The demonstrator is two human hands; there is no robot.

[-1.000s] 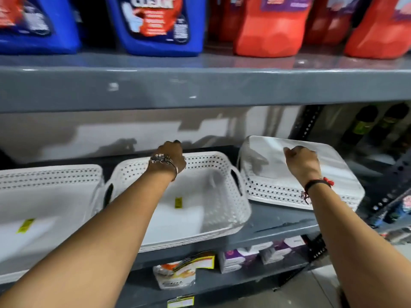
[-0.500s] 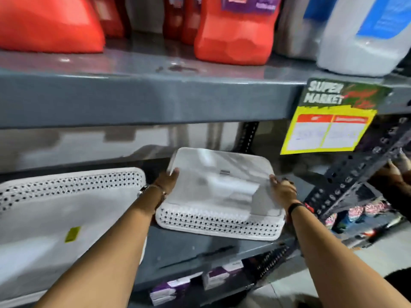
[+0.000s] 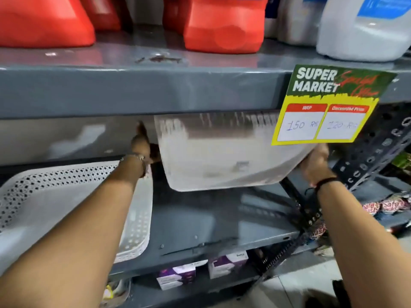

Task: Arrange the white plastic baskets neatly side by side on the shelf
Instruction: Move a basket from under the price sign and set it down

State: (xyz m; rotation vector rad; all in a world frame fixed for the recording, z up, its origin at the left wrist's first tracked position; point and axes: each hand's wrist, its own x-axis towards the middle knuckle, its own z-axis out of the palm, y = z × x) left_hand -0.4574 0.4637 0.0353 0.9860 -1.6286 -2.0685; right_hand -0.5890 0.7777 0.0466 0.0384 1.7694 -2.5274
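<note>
Head cam: two white baskets here. One basket is up off the grey shelf, blurry, with left hand and right hand gripping its ends. The other basket sits on the shelf, left side. One price sign hangs above.

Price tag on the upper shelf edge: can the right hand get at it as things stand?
Probably not yet: the right hand sits just below the price tag, nothing between, but it grips the lifted basket along with the left hand.
</note>
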